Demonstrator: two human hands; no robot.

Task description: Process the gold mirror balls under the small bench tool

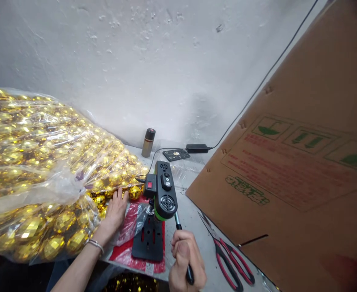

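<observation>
A black machine (pixel 165 190) with round vents and a red switch stands on a slotted black base plate (pixel 148 239), over red plastic film (pixel 123 252). From its side runs a metal rod with a black handle (pixel 190 275), and my right hand (pixel 187 259) is wrapped round that handle. My left hand (pixel 116 209), wearing a bracelet, reaches to the left of the machine beside small gold balls (pixel 135 192); its fingers are stretched out. Large clear bags of shiny gold balls (pixel 35 150) fill the left side, one tied at its neck.
Red-and-black scissors (pixel 227 253) lie right of the machine, beside a big cardboard box (pixel 288 142). Behind the machine are a dark-capped bottle (pixel 148 142), a black patterned card-like item (pixel 176 154) and a cabled power adapter (pixel 197 148) near the wall.
</observation>
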